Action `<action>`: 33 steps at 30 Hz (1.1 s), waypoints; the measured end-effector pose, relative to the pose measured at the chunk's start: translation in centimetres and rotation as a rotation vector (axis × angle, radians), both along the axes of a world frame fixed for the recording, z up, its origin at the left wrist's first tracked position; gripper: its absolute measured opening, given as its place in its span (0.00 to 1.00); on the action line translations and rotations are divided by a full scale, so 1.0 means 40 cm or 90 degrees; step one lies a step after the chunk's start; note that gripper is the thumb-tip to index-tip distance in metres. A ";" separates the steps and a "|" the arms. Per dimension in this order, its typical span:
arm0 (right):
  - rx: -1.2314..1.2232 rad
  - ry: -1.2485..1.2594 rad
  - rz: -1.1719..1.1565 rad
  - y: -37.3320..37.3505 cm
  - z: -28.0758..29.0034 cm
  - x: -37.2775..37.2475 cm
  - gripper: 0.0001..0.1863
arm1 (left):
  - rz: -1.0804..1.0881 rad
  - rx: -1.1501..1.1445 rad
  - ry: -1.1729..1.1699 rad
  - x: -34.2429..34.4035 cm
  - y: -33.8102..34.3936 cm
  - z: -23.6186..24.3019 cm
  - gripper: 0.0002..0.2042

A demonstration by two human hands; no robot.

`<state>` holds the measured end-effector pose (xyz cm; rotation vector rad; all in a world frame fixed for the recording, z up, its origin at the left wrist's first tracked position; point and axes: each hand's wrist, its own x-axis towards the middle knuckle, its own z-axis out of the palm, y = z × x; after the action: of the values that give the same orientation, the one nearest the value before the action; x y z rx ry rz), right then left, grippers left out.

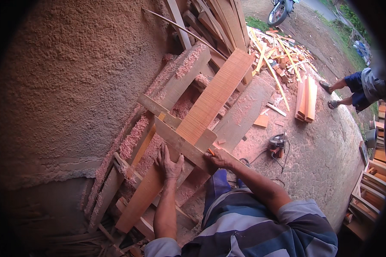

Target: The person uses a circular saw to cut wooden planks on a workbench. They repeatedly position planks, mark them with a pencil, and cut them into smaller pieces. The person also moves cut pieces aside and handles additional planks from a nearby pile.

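Observation:
A long reddish-brown board [216, 94] lies slantwise across a rough wooden work stand. A weathered wooden crosspiece [180, 139] rests across the board just ahead of my hands. My left hand [169, 163] lies on the board against the crosspiece's near edge, thumb and fingers apart. At the crosspiece's right end, my right hand [218, 159] is closed around a thin orange pencil [211, 152], its tip toward the board. The right fingers are partly hidden. Just beyond, a second wooden piece [158, 110] crosses under or beside the board; which one I cannot tell.
Pink shavings [135, 137] cover the stand beside a rough wall [85, 81]. On the floor to the right sits a circular saw [277, 145] with its cord. Farther off are stacked boards [306, 98], an offcut heap [283, 53], and another person [356, 88] standing.

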<state>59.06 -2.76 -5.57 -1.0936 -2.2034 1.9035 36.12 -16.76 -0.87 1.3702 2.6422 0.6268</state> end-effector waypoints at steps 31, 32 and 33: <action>-0.036 -0.012 0.014 0.006 0.030 0.005 0.33 | -0.008 -0.021 0.011 0.001 0.002 0.008 0.47; -0.022 -0.012 0.009 0.006 0.027 0.004 0.33 | -0.009 -0.024 0.017 0.000 0.003 0.008 0.47; -0.022 -0.015 0.009 0.006 0.025 0.003 0.33 | -0.005 -0.040 0.037 0.000 0.002 0.008 0.46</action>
<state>59.20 -2.53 -4.59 -1.1141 -2.2047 1.9522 36.10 -16.67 -0.55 1.4023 2.6750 0.5047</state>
